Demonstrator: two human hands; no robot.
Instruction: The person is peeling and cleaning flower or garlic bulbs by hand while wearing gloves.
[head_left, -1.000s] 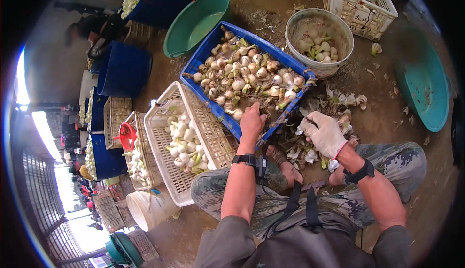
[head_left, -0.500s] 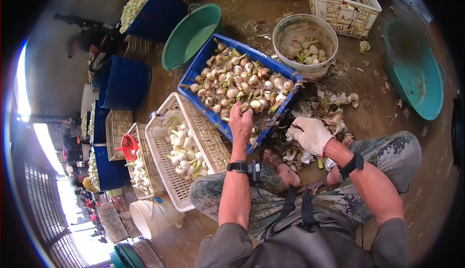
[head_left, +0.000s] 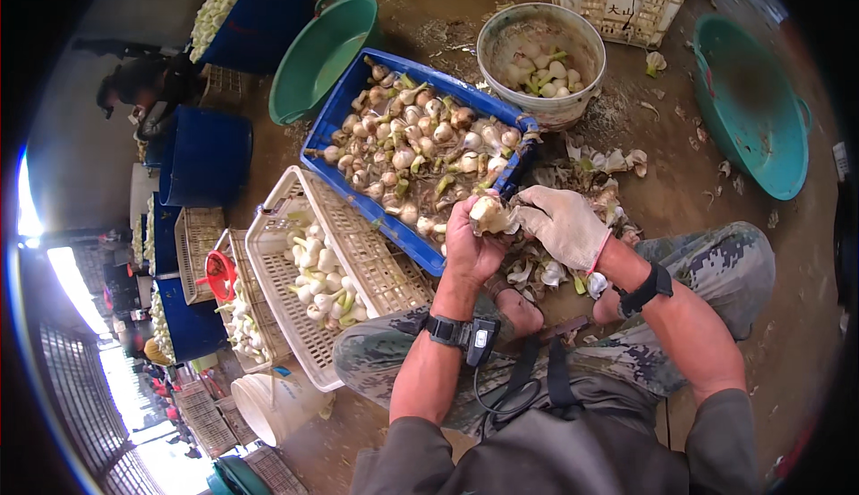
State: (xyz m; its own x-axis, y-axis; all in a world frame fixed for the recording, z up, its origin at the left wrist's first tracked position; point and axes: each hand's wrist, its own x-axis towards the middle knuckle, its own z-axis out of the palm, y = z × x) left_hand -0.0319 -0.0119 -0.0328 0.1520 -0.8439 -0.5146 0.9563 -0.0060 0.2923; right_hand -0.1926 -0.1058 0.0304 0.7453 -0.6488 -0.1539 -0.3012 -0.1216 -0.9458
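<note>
A garlic bulb with papery skin is held up in my bare left hand, the fingers wrapped around its lower side. My right hand wears a whitish glove. Its fingers are closed against the bulb's right side; whether they pinch skin or a small tool is hidden. Both hands are just off the near right corner of a blue crate, which holds many unpeeled garlic bulbs. Loose skins lie in a heap on the floor beyond the right hand.
A white basket of peeled garlic stands left of my knee. Ahead are a white bucket with garlic, a green basin and a white crate. A teal basin lies at right. Blue tubs and another person are farther left.
My left hand has come back from the blue crate with a garlic bulb in it. The right hand has moved up and left to meet the bulb. The whole view has shifted slightly.
</note>
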